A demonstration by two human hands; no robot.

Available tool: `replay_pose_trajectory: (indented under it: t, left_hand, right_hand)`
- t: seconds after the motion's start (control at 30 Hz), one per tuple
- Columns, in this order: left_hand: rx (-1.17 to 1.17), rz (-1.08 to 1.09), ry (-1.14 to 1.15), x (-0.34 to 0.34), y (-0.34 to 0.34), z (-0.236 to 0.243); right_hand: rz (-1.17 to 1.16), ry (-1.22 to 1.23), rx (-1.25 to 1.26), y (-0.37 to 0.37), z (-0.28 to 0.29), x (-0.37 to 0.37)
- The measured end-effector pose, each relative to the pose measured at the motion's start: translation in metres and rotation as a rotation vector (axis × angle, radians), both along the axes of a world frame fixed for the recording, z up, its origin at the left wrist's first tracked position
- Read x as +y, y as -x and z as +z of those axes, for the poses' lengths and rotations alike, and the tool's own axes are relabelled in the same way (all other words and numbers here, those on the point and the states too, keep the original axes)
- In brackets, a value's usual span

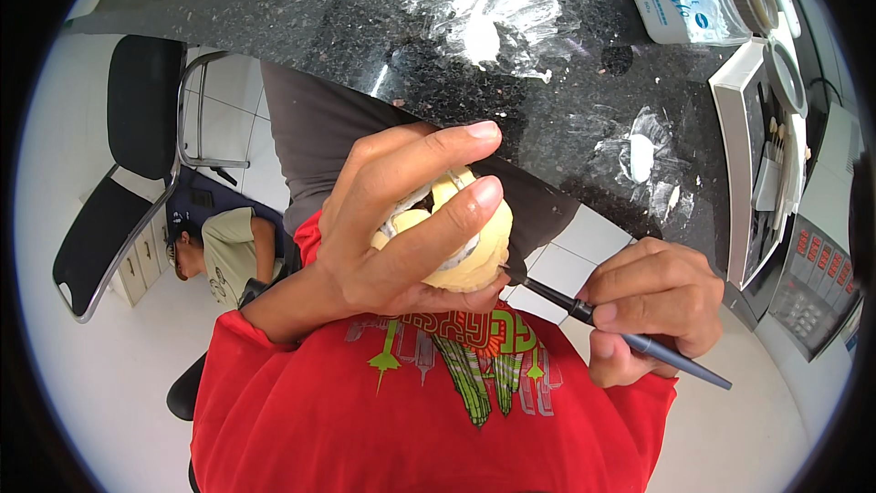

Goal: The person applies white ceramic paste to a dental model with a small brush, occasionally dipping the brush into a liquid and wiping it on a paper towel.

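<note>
My left hand (383,219) is wrapped round a pale yellow, rounded cast model (485,251) with grey-white streaks and a dark hollow, which its fingers partly hide. My right hand (657,301) grips a slim dark tool (684,370) like a pen, with a black and grey-blue handle. The tool's thin tip is at the lower right edge of the model, partly in shadow; whether it touches cannot be made out. Both hands are between my red shirt and the edge of the speckled dark counter (347,0).
White powder (484,36) and smears lie on the counter. A white jar (684,0) and an open case (730,91) of small applicators stand at right. A black folding chair (137,105) is at left, and another person (233,256) sits beyond it.
</note>
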State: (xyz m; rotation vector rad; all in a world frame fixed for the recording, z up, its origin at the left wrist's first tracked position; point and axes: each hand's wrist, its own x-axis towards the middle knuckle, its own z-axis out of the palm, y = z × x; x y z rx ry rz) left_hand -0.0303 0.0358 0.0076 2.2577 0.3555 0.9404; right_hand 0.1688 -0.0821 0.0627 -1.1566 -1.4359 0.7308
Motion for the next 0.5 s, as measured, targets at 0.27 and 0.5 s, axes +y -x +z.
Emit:
replay_pose_trajectory:
  t: [0.27, 0.5]
  left_hand:
    - [0.024, -0.015, 0.025, 0.0003, 0.002, 0.002]
    - [0.005, -0.001, 0.007, -0.0014, -0.0003, -0.0009]
  right_hand:
    - [-0.009, 0.014, 0.026, 0.0003, 0.0015, 0.0002]
    - [0.015, -0.009, 0.006, -0.0018, -0.0005, 0.0009]
